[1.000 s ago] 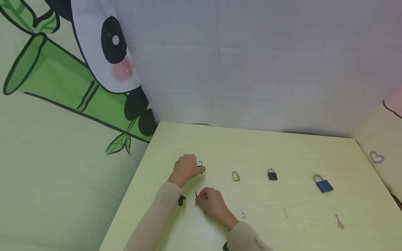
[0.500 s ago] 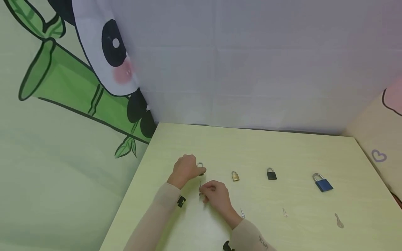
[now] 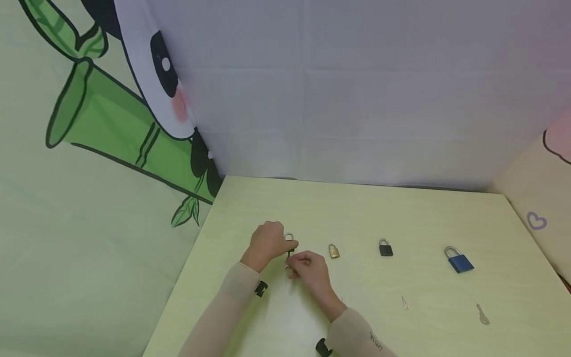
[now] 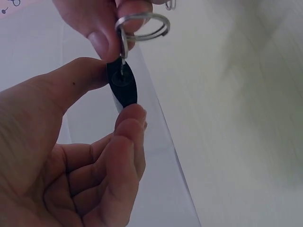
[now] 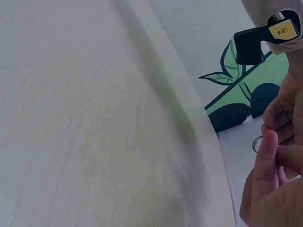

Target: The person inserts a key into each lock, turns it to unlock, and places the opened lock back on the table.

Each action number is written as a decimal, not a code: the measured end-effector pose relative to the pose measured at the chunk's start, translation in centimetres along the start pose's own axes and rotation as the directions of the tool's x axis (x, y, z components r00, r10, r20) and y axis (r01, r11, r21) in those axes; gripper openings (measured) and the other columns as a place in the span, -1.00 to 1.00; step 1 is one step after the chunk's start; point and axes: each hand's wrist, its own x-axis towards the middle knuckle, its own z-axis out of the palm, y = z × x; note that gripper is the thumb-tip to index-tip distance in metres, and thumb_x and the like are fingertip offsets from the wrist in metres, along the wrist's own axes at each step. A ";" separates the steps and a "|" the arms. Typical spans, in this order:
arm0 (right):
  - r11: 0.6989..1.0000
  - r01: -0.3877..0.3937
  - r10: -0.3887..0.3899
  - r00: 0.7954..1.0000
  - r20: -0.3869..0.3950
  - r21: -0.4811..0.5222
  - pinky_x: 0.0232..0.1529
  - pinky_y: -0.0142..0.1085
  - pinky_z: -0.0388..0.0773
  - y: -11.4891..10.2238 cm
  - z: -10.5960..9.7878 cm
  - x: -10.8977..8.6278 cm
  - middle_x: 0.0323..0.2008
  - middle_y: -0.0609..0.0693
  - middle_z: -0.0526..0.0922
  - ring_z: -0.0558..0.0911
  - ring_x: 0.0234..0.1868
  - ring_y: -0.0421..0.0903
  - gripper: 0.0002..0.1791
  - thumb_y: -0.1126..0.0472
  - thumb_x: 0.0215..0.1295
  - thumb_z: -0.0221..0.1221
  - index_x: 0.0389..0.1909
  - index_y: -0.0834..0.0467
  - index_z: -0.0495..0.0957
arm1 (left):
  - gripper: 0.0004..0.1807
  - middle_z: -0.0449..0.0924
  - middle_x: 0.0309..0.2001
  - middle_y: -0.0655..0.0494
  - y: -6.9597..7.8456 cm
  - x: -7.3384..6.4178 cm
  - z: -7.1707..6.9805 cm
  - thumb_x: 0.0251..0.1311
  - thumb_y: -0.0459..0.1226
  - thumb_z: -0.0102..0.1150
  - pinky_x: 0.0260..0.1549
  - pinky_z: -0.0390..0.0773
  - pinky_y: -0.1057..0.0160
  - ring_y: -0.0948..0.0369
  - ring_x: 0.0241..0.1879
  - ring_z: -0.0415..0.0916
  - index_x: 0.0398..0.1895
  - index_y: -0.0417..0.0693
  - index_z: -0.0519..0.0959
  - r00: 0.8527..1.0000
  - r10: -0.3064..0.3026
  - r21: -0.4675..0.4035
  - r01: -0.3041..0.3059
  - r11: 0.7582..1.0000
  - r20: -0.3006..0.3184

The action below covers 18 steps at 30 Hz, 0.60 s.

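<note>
A black padlock (image 4: 122, 87) with a silver shackle is held by its edges between the thumb and fingers of my left hand (image 3: 267, 243). Its keyhole side faces the left wrist camera. My right hand (image 3: 312, 272) pinches a key (image 4: 124, 48) that carries a split ring (image 4: 142, 17). The key's tip meets the keyhole; how deep it sits I cannot tell. In the right wrist view the ring hangs beside the right fingertips, and the padlock is hidden behind them.
To the right on the table (image 3: 401, 208) lie a brass padlock (image 3: 334, 251), another black padlock (image 3: 385, 248) and a blue padlock (image 3: 461, 264). Nearer are a small key (image 3: 405, 303) and a larger key (image 3: 483, 315). A further key (image 3: 343, 300) is partly covered by the right wrist.
My right hand has moved up and slightly right with the key, bringing it to the padlock's keyhole. The left hand keeps its hold on the padlock, shifting slightly right in view.
</note>
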 end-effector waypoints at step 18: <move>0.969 -0.044 0.089 0.980 -0.179 0.241 -0.26 -0.28 0.65 2.2 -0.2 1.4 -0.34 0.26 0.71 0.72 -0.47 -0.12 -0.80 0.33 0.24 0.34 -0.30 0.43 0.60 | -0.58 0.26 -0.72 0.18 1.8 0.5 0.8 -0.04 -0.04 0.32 -0.76 0.17 0.29 0.25 -0.73 0.20 -0.76 0.01 0.32 1.000 -0.012 0.025 0.012 1.000 -0.016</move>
